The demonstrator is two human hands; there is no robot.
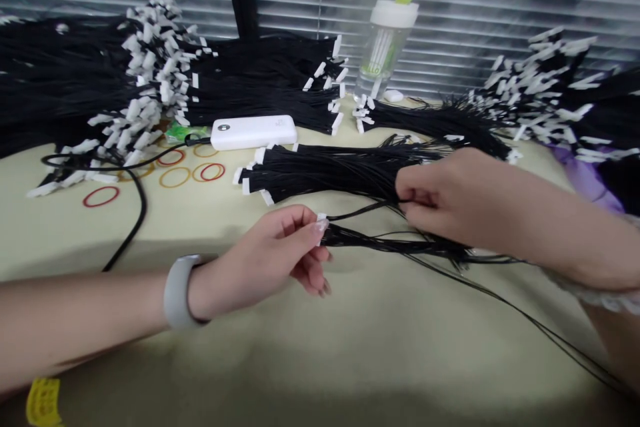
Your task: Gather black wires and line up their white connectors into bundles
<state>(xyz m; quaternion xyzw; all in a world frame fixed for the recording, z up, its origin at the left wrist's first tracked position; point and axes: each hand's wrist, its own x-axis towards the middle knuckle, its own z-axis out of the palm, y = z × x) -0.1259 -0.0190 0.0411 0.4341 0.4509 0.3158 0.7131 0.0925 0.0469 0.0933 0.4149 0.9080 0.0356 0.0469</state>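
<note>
At frame centre the cords [373,240] run left to right over the surface [350,347]. The left hand [270,250] pinches their tag end [321,221]; the right hand [440,197] pinches the strands just right of it.

Left hand [270,257]: bare forearm enters from lower left. Palm turned inward, thumb and forefinger pinched together at the tips, remaining fingers [313,273] curled beneath.
Right hand [440,197]: forearm enters from the right edge. Knuckles up, fingertips closed in a pinch, pointing left.
Hands near, apart.
</note>
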